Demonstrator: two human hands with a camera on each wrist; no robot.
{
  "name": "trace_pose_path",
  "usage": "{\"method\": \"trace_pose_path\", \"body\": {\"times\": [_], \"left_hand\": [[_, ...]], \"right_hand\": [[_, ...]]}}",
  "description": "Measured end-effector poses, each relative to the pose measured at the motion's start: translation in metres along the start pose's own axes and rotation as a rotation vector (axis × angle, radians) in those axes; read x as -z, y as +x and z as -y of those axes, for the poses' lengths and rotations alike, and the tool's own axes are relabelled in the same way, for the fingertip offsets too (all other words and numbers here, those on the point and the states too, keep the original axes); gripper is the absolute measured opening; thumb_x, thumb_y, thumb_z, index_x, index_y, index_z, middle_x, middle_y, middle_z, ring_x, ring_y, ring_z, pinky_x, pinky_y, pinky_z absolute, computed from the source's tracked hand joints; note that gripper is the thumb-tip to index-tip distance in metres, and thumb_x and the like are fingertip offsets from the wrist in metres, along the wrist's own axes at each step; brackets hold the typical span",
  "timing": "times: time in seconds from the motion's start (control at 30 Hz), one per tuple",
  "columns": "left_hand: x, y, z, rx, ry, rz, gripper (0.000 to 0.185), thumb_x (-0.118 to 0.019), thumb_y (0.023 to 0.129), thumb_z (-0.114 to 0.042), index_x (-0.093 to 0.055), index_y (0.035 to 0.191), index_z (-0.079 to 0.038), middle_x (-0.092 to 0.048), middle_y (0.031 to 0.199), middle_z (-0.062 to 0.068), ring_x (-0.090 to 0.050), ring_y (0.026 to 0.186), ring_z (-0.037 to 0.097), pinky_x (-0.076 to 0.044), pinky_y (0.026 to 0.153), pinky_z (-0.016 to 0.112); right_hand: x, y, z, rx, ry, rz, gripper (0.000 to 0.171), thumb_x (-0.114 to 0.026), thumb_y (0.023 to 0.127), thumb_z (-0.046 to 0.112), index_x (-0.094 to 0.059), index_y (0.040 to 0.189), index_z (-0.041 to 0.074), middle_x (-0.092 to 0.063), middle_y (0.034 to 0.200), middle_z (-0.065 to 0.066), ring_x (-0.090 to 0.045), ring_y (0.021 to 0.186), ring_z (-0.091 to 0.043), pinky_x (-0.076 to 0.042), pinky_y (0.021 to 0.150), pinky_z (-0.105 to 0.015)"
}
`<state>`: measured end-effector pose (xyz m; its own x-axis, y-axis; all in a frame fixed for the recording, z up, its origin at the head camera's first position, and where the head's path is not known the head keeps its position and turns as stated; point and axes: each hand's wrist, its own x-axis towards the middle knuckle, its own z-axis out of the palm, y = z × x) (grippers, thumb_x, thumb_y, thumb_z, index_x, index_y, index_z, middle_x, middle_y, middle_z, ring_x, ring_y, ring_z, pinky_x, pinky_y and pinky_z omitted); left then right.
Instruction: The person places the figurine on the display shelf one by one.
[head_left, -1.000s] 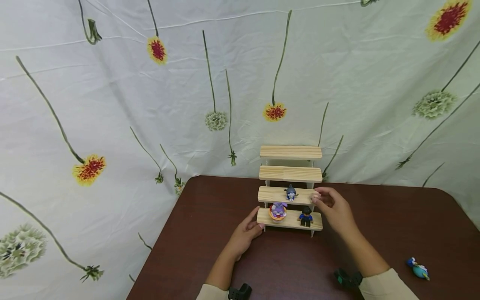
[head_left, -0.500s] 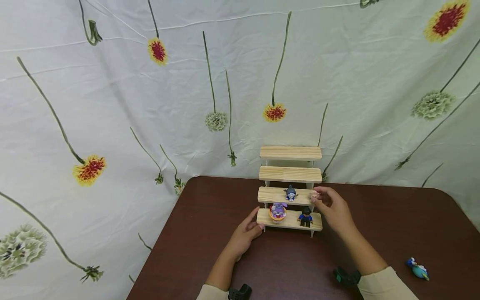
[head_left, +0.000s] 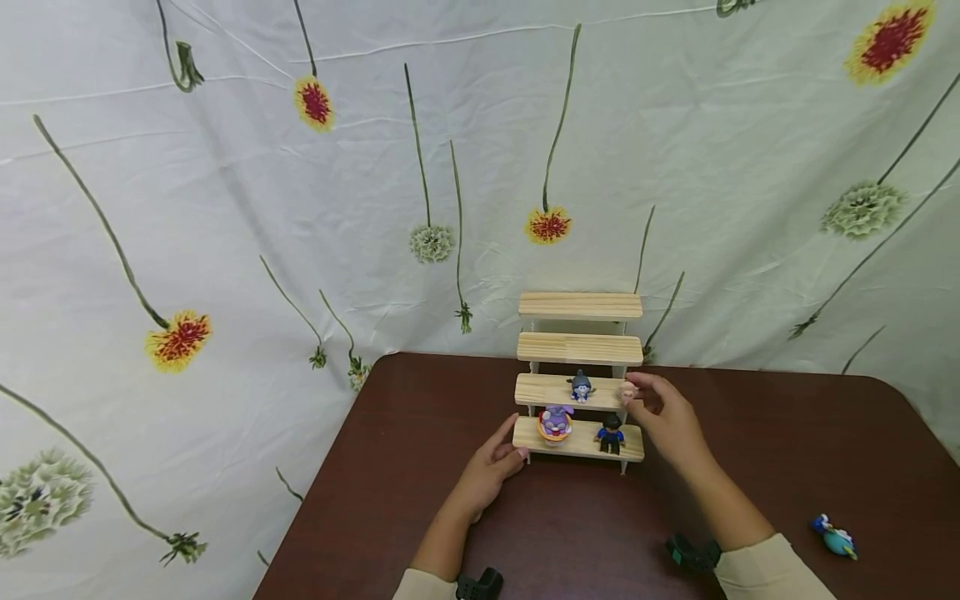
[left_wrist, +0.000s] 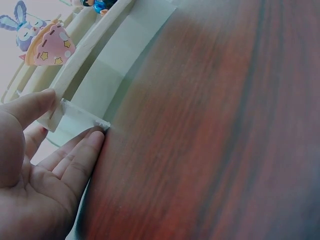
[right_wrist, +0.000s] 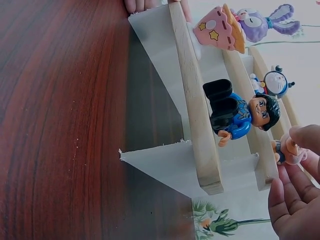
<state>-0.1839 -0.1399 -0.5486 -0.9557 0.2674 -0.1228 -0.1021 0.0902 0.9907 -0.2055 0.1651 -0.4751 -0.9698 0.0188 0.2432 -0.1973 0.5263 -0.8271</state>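
Note:
A wooden tiered display stand (head_left: 581, 347) holds small toy figures. My left hand (head_left: 486, 477) grips the left end of its lowest step; in the left wrist view the thumb lies at the board and the fingers touch the clear side support (left_wrist: 85, 114). My right hand (head_left: 670, 419) pinches a small pink figurine (right_wrist: 289, 150) at the right end of the second step, partly hidden by the fingers. Left of it sits a figure with a dark blue cap (head_left: 581, 387). Below are a purple rabbit figure in a pink cup (right_wrist: 220, 29) and a black-haired toy man (right_wrist: 240, 112).
A blue and turquoise toy (head_left: 836, 537) lies on the dark brown table (head_left: 585, 533) at the right. The stand's upper two steps rise toward a white flowered cloth (head_left: 360, 183) hanging behind the table.
The pink figurine, held by the right hand, has shifted very slightly left along the second step. The left hand keeps its place at the stand.

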Motion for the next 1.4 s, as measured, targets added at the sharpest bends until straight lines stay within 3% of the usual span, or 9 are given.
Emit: {"method": "trace_pose_path", "body": {"times": [0.33,0.6,1.07,1.4], "left_hand": [[0.0,0.0,0.0,0.005,0.001,-0.002,0.066,-0.062,0.102,-0.029,-0.031,0.159,-0.034,-0.064,0.135,0.019,-0.063,0.124,0.024,-0.052,0.109,0.039],[0.0,0.001,0.002,0.001,-0.009,0.002,0.066,-0.063,0.102,-0.028,-0.031,0.159,-0.034,-0.063,0.136,0.02,-0.062,0.124,0.024,-0.052,0.109,0.039],[0.001,0.001,0.002,0.004,-0.009,0.0,0.065,-0.062,0.102,-0.028,-0.031,0.159,-0.035,-0.064,0.134,0.019,-0.062,0.125,0.025,-0.051,0.109,0.038],[0.0,0.001,0.001,0.003,-0.01,0.003,0.065,-0.062,0.102,-0.029,-0.031,0.159,-0.035,-0.063,0.136,0.02,-0.061,0.127,0.025,-0.051,0.11,0.038]], "right_hand": [[0.001,-0.001,-0.004,0.037,0.04,-0.032,0.038,-0.069,0.097,0.018,-0.063,0.132,0.003,-0.066,0.122,-0.016,-0.056,0.095,0.01,-0.048,0.076,-0.007],[0.004,-0.005,-0.006,0.073,0.11,-0.057,0.036,-0.07,0.097,0.017,-0.064,0.13,0.001,-0.067,0.121,-0.018,-0.062,0.101,0.002,-0.049,0.079,-0.006],[0.02,-0.01,-0.012,0.01,0.068,-0.06,0.039,-0.067,0.1,0.023,-0.062,0.133,0.003,-0.065,0.129,-0.014,-0.053,0.098,0.02,-0.043,0.083,0.0],[0.037,-0.018,-0.013,-0.043,0.037,-0.054,0.041,-0.063,0.102,0.032,-0.062,0.134,0.006,-0.064,0.13,-0.013,-0.053,0.1,0.018,-0.044,0.085,-0.003]]}}
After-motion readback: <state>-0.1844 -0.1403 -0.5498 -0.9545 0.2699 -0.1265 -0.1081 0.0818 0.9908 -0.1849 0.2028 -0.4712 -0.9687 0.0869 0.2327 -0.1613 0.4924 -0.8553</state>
